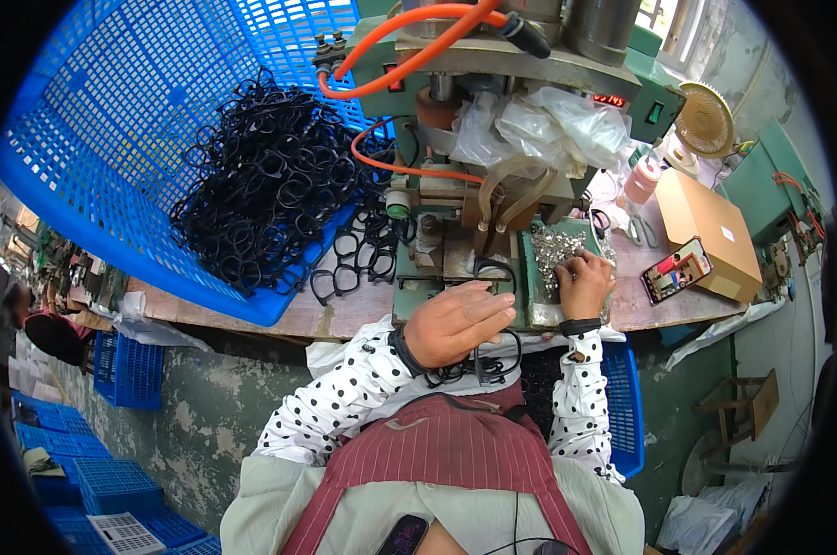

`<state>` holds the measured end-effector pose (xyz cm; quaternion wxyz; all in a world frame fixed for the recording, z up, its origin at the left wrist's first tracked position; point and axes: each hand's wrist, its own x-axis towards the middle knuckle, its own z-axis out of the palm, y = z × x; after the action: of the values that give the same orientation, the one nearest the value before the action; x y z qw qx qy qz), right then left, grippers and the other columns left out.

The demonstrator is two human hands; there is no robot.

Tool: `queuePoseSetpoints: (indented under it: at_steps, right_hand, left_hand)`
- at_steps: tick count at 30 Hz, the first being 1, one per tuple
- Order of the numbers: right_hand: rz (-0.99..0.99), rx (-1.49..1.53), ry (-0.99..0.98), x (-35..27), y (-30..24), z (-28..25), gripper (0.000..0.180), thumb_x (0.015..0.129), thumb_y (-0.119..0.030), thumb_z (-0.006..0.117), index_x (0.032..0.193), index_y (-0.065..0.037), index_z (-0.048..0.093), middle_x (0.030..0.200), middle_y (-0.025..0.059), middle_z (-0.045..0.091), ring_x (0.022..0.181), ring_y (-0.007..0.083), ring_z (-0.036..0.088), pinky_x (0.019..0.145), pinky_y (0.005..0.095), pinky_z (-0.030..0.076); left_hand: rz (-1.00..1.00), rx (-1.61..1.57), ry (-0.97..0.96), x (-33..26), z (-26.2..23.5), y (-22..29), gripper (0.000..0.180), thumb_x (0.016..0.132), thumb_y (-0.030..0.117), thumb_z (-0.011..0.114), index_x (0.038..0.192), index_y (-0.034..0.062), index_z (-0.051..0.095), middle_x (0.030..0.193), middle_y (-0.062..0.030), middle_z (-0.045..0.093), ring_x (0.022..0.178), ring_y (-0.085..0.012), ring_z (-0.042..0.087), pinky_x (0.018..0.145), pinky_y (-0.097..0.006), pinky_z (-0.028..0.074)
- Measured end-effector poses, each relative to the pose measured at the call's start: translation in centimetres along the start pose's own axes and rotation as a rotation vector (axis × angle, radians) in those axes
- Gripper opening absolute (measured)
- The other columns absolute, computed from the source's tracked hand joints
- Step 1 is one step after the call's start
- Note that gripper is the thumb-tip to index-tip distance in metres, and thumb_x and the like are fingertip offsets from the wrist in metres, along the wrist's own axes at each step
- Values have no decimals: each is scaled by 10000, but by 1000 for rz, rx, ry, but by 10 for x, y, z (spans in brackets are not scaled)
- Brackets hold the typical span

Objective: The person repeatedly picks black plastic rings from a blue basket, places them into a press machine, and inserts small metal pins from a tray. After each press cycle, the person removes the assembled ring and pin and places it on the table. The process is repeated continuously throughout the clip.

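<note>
Left hand (457, 322) clamped a black eyeglass frame (494, 268) at the machine (492, 139); right hand (583, 282), fingers together, picked among metal parts (555, 248) kept within reach.

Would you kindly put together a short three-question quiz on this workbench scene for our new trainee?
1. True or false: the right hand rests on the small silver metal parts.
2. What fills the blue crate? A) black spectacle frames B) cardboard boxes C) scissors
3. Which hand lies over a black frame at the machine?

Key: 1 true; 2 A; 3 the left hand.
</note>
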<state>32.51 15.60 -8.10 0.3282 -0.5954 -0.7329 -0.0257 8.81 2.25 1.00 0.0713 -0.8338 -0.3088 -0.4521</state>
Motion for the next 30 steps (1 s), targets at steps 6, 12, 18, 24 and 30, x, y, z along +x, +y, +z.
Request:
queuePoseSetpoints:
  at_steps: [6,12,18,24,30]
  right_hand:
    - [13,169,219,-1,12,6,75,759,-112,686,816,-98,639,774,97,613,806,319,573,704,464,404]
    - [62,265,291,2,-11,-3,105,767,-121,689,856,-168,659,703,23,613,726,240,601,688,420,382]
    - [121,274,330,1,-3,1,66,757,-149,719,810,-183,701,708,-3,648,740,203,598,722,391,394]
    - [170,295,289,2,-4,-3,99,772,-151,717,868,-169,736,712,24,659,736,224,615,737,367,440]
    - [164,380,271,7,-7,-7,107,751,-146,732,856,-148,753,774,74,699,724,241,640,681,354,490]
  left_hand:
    - [70,-24,-121,1,-7,-6,400,850,315,681,1162,69,631,1201,-119,633,1066,-277,628,966,-465,465]
    - [-827,455,485,-47,-32,-102,353,771,108,681,1078,-13,554,1054,-214,527,1023,-331,508,839,-404,416]
    - [-1071,672,-149,-108,-3,-240,254,860,247,560,1031,72,623,855,-230,657,885,-383,635,763,-446,503]
    - [-1118,496,-317,-126,-11,-233,293,797,317,642,962,76,659,888,-219,668,874,-413,629,765,-503,491]
    - [-971,622,-304,-147,-52,-161,284,732,136,691,1006,71,658,1027,-148,537,917,-351,577,786,-424,496]
